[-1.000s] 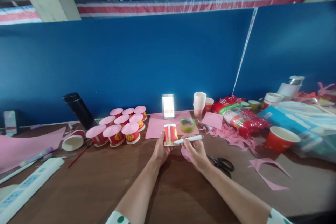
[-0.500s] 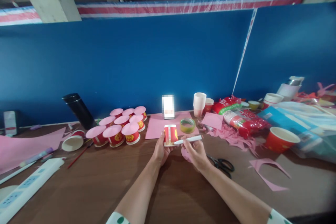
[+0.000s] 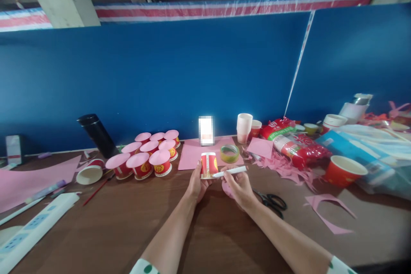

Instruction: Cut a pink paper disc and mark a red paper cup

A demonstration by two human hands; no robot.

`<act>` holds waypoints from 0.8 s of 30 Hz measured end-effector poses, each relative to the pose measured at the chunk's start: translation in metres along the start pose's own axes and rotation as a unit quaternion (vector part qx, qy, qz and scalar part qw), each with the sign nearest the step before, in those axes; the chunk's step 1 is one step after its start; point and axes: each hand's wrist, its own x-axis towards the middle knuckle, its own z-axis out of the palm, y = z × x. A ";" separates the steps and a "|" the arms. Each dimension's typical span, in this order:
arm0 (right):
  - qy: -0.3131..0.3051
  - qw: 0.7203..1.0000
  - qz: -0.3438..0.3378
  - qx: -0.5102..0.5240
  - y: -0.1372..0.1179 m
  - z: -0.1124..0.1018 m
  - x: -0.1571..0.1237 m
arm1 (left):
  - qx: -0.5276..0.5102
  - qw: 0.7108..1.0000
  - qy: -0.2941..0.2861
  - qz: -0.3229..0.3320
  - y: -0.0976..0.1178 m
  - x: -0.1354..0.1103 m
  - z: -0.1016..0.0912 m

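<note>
In the middle of the head view, my left hand (image 3: 198,184) is closed around a red paper cup (image 3: 209,164) with a white strip and yellow print. My right hand (image 3: 238,186) grips a slim white pen-like stick (image 3: 231,171), its narrow end at the cup's lower right side. Whether that tip touches the cup is too small to tell. A pink paper disc (image 3: 226,188) shows beneath my right fingers, partly hidden. Behind the cup lies a pink sheet (image 3: 189,154) bearing a roll of tape (image 3: 229,153). Black-handled scissors (image 3: 275,202) rest beside my right wrist.
To the left stand several red cups topped with pink discs (image 3: 138,160), a black bottle (image 3: 98,135), a tipped cup (image 3: 90,174) and a power strip (image 3: 38,227). On the right are stacked white cups (image 3: 244,127), a red package (image 3: 293,143), paper scraps (image 3: 330,212) and an orange cup (image 3: 345,172).
Almost nothing differs. The white stick has shifted very slightly against the cup; both hands keep their hold.
</note>
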 end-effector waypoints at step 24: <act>-0.003 0.997 -0.019 -0.075 0.002 0.000 -0.002 | -0.003 1.000 0.005 0.006 0.000 0.000 0.002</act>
